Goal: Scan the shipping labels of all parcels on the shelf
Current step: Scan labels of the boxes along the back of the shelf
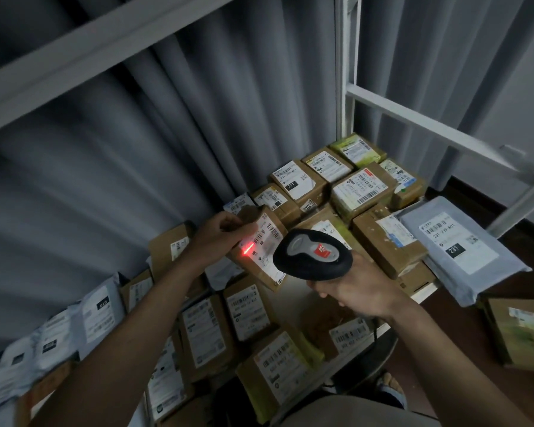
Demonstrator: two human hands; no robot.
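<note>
Scanner (pixel 312 254) hides right hand's (pixel 356 289) fingers (label (pixel 267 246) print blurred).

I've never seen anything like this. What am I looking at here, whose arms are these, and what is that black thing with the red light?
There is no machine here: these are a person's two bare arms, filmed by one wide-angle camera worn on their head, looking forward and down. That is why the shelf frame and the grey curtain look bent.

The shelf is crowded with parcels: brown cardboard boxes and grey plastic mailer bags, each with a white shipping label.

The left hand grips one small cardboard box and tilts it up off the others. The right hand holds a black handheld barcode scanner aimed at that box. The red glow is the scanner's light falling at the left edge of the box's label, reading its barcode.
</note>
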